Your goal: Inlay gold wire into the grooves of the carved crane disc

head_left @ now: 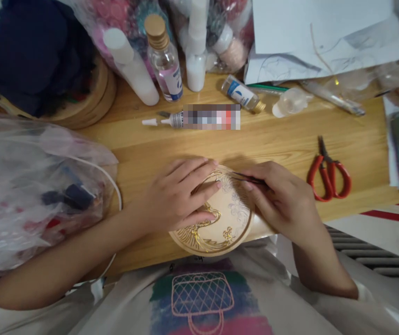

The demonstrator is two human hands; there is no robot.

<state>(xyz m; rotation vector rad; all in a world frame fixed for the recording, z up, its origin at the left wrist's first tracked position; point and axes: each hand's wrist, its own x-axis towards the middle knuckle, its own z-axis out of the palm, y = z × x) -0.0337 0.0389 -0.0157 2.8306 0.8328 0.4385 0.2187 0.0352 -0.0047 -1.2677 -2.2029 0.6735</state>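
While the left hand [182, 195] lies palm down w/ fingers spread over the round hoop [234, 230], its grip is loose & released, clenching nothing; the fingertips rest on the piece. The right hand [285, 197] has its grip closed round dark, thin tweezers [251, 178], w/ the tips pointing in at the hoop's far edge. The hoop itself is at the near edge of the tabletop [276, 139], btwn the two hands & just in front of the printed shirt [202, 293]. On it, gold outlines incl. curves & fine strands cover the left & near parts; drawn flowers show on the right side.

Well apart to the right of the right hand are red-handled pliers [328, 179], jaws pointing away from the person. Beyond the hoop, a tube [176, 120] lies flat, its nozzle to the left. Farther back: a white bottle [133, 70] & a clear bottle [169, 77] w/ a tan cap, both upright, plus a small bottle [241, 94] on its side near some papers [325, 32]. At far left, a plastic bag [39, 195] w/ mixed bits sits beside a white cable [110, 174]; contents too blurred to ID.
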